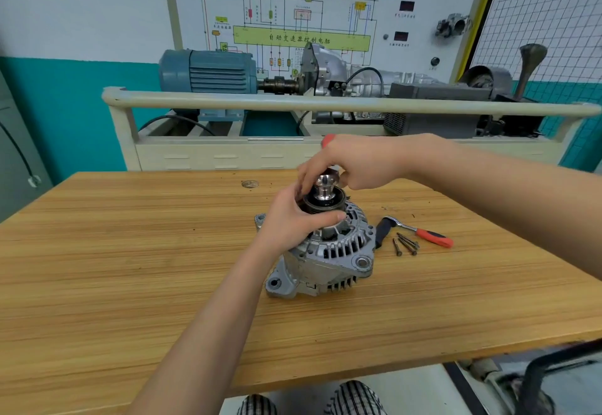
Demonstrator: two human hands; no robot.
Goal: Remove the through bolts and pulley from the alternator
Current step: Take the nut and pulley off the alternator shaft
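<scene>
A silver alternator (329,258) stands on the wooden table (130,268) with its dark pulley (325,204) facing up. My left hand (293,219) wraps around the pulley from the left. A shiny socket (325,186) sits on the pulley's centre. My right hand (351,163) grips a red-handled tool (327,141) above that socket; most of the tool is hidden in the fist. Several removed through bolts (405,244) lie on the table to the right of the alternator.
A ratchet with a red and black handle (420,233) lies right of the alternator, beside the bolts. Behind the table stands a training rig with a blue motor (208,70), a gearbox and a cream rail (325,105). A small metal disc (250,184) sits far on the table.
</scene>
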